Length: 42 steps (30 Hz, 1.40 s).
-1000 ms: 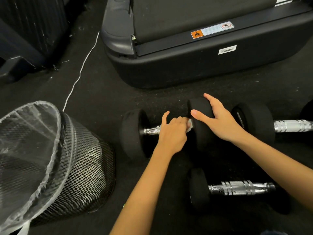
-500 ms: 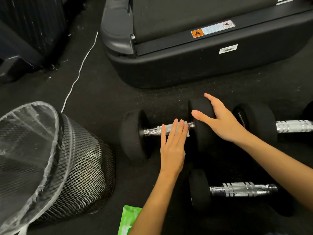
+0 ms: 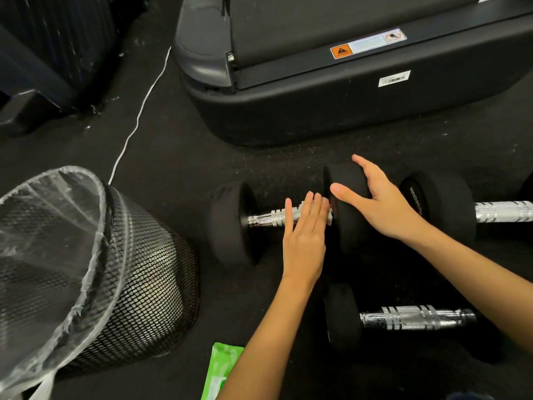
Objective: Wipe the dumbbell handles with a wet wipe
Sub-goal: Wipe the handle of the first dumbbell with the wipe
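**Wiping a chrome handle on the gym floor**

The dumbbell lies on black flooring before a treadmill. Left hand presses flat, fingers straight, on the handle (a wipe seems pinned beneath). Right hand cups the end weight, steadying it. Likely heavy, rigid, prone to rolling; chrome slick when wet. The lined mesh bin shows nothing inside.

Gym floor, black rubber matting, treadmill base, chrome-handled dumbbells
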Motion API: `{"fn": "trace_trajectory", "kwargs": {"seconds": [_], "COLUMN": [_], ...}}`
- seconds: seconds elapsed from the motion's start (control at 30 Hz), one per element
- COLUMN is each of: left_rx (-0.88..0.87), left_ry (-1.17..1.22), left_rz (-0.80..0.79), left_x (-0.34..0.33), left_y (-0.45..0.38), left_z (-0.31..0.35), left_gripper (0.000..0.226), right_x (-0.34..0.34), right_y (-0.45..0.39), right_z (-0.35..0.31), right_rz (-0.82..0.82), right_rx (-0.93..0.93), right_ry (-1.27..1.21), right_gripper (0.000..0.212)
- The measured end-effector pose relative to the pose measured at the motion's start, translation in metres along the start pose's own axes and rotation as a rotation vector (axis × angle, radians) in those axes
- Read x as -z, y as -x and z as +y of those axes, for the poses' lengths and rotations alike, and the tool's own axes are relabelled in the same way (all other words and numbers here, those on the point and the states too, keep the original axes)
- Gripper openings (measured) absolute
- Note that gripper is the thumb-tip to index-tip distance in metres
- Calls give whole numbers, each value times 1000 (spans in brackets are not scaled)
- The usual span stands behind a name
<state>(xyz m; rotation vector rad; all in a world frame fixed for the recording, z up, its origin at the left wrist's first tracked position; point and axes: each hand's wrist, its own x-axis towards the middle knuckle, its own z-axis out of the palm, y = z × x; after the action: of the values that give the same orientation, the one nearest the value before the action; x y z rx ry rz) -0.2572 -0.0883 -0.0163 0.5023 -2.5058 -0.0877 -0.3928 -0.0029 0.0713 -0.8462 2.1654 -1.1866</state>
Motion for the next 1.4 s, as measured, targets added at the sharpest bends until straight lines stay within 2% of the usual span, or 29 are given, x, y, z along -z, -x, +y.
{"fn": "trace_trajectory", "kwargs": {"seconds": [0.17, 0.3, 0.4, 0.47, 0.57, 0.7, 0.8, 0.9, 0.97, 1.1, 1.23, 1.4], "left_rx": [18, 13, -5, 3, 117, 142, 145, 133, 79, 18, 71, 27], "left_ry": [83, 102, 190, 243, 273, 202, 159, 141, 136, 178, 178, 148], "left_rz": [41, -16, -16, 35, 169, 258, 220, 50, -4, 95, 169, 120], "left_x": [-4, 0, 3, 8, 22, 28, 24, 16, 8, 2, 8, -6], "left_y": [14, 21, 32, 39, 32, -3, -28, -32, -20, 8, 9, -11], "left_z": [9, 6, 6, 4, -1, -5, -12, -11, -4, -16, -30, -6], "left_gripper": [50, 53, 46, 45, 47, 36, 30, 36, 41, 41, 41, 34], "right_x": [1, 1, 2, 2, 3, 2, 2, 3, 2, 2, 2, 0], "right_y": [0, 0, 0, 1, 2, 2, 2, 2, 1, 2, 2, 0], "right_z": [0, 0, 0, 1, 1, 0, 0, 2, 2, 2, 3, 3], "right_rz": [-10, -7, -16, -16, -15, -5, -4, -2, 1, 4, 5, 11], "right_rx": [9, 14, 15, 19, 16, 19, 20, 23, 25, 27, 34, 30], "right_ry": [20, 24, 13, -8, -14, 2, 4, 11, 20, 18, 9, 24], "right_gripper": [82, 82, 82, 83, 83, 85, 85, 85, 84, 85, 85, 83]}}
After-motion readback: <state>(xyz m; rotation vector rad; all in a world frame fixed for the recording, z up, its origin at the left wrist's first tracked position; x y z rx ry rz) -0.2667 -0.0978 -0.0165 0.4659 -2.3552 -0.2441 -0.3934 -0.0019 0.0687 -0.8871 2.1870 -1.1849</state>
